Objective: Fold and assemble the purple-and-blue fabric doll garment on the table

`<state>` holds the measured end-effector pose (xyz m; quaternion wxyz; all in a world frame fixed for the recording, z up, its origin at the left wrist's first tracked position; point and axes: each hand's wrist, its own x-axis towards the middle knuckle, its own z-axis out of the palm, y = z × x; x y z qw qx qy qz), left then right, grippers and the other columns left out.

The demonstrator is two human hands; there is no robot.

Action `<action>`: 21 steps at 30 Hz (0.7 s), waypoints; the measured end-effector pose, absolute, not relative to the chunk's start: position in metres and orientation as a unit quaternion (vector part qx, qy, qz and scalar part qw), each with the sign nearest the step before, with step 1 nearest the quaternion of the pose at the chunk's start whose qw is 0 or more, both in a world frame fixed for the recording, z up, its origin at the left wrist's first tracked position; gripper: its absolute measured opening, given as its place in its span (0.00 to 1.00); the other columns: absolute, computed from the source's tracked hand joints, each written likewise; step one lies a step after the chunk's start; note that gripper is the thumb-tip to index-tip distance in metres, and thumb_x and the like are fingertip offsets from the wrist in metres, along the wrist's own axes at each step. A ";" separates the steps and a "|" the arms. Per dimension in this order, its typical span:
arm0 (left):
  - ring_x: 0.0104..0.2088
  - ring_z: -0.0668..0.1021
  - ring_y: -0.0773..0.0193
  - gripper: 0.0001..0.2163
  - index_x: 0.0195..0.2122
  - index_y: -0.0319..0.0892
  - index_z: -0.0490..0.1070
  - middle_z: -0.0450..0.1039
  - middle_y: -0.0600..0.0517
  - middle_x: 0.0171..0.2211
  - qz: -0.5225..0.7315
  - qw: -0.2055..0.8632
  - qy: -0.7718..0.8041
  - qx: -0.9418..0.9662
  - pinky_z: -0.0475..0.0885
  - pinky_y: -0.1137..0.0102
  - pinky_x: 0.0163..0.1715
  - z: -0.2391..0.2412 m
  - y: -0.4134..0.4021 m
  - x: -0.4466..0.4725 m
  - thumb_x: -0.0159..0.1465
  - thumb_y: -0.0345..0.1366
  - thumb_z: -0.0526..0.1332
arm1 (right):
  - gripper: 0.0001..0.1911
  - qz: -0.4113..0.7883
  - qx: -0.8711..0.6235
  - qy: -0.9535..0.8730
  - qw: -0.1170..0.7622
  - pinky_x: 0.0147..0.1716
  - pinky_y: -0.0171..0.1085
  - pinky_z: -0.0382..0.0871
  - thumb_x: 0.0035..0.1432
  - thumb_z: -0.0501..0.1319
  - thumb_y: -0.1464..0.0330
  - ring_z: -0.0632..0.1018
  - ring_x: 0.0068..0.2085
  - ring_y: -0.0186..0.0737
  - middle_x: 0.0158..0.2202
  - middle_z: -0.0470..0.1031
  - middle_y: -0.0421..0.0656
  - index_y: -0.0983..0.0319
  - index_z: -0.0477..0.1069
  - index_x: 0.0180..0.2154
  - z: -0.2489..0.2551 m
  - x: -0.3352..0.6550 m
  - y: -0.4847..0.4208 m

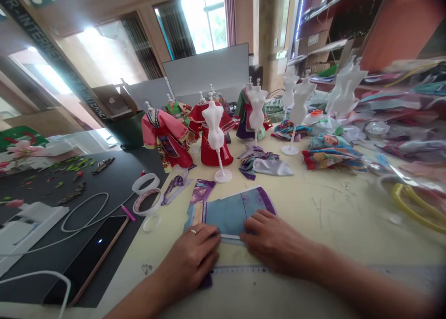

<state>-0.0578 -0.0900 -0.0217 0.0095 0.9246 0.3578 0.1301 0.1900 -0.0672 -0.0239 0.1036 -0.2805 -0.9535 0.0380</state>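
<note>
A blue piece of fabric (226,214) with purple bands lies flat on the pale tabletop before me. A thin white strip (230,237) runs along its near edge. My left hand (197,256), with a ring on one finger, has its fingers curled onto the near left corner of the fabric. My right hand (272,237) grips the same edge farther right, fingers bent and close together. The fingertips of both hands are partly hidden. Under the left hand, a bit of purple cloth (206,281) shows beside a clear ruler (240,270). Another purple patterned strip (202,190) sticks out beyond the fabric.
White mini dress forms (213,124) stand behind the fabric, several wearing small costumes (170,133). Tape rolls (148,202), a pink pen (128,213) and a phone (94,254) lie to the left. Folded cloth (331,154) and a yellow ring (414,207) are at right.
</note>
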 end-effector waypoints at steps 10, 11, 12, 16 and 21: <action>0.43 0.73 0.55 0.13 0.48 0.38 0.68 0.70 0.43 0.45 0.102 -0.026 0.334 0.937 0.72 0.58 0.43 -0.019 -0.086 -0.054 0.63 0.34 0.54 | 0.11 0.051 -0.283 -0.951 0.111 0.35 0.39 0.56 0.63 0.49 0.72 0.63 0.35 0.40 0.33 0.66 0.45 0.62 0.69 0.35 -0.025 0.191 -0.068; 0.43 0.73 0.55 0.12 0.47 0.38 0.69 0.70 0.43 0.44 0.106 -0.028 0.331 0.937 0.72 0.58 0.43 -0.019 -0.086 -0.054 0.63 0.34 0.54 | 0.11 0.053 -0.282 -0.952 0.110 0.35 0.39 0.56 0.63 0.48 0.72 0.63 0.35 0.40 0.33 0.66 0.45 0.63 0.69 0.35 -0.025 0.191 -0.068; 0.43 0.73 0.56 0.12 0.46 0.38 0.69 0.70 0.43 0.44 0.111 -0.031 0.328 0.937 0.72 0.59 0.43 -0.018 -0.086 -0.054 0.63 0.33 0.54 | 0.12 0.053 -0.282 -0.951 0.111 0.35 0.39 0.56 0.63 0.48 0.72 0.63 0.35 0.40 0.32 0.66 0.45 0.63 0.69 0.35 -0.026 0.191 -0.068; 0.43 0.74 0.56 0.13 0.47 0.37 0.69 0.71 0.42 0.45 0.120 -0.039 0.318 0.940 0.73 0.60 0.43 -0.019 -0.086 -0.058 0.63 0.34 0.54 | 0.12 0.053 -0.286 -0.950 0.109 0.35 0.39 0.56 0.62 0.48 0.73 0.63 0.35 0.40 0.32 0.66 0.45 0.63 0.69 0.34 -0.025 0.191 -0.068; 0.45 0.73 0.53 0.18 0.52 0.36 0.65 0.70 0.41 0.48 0.100 -0.052 0.312 0.943 0.73 0.58 0.43 -0.021 -0.088 -0.061 0.62 0.37 0.56 | 0.11 0.053 -0.285 -0.951 0.112 0.35 0.39 0.56 0.62 0.49 0.73 0.63 0.34 0.40 0.32 0.65 0.45 0.63 0.69 0.33 -0.024 0.191 -0.068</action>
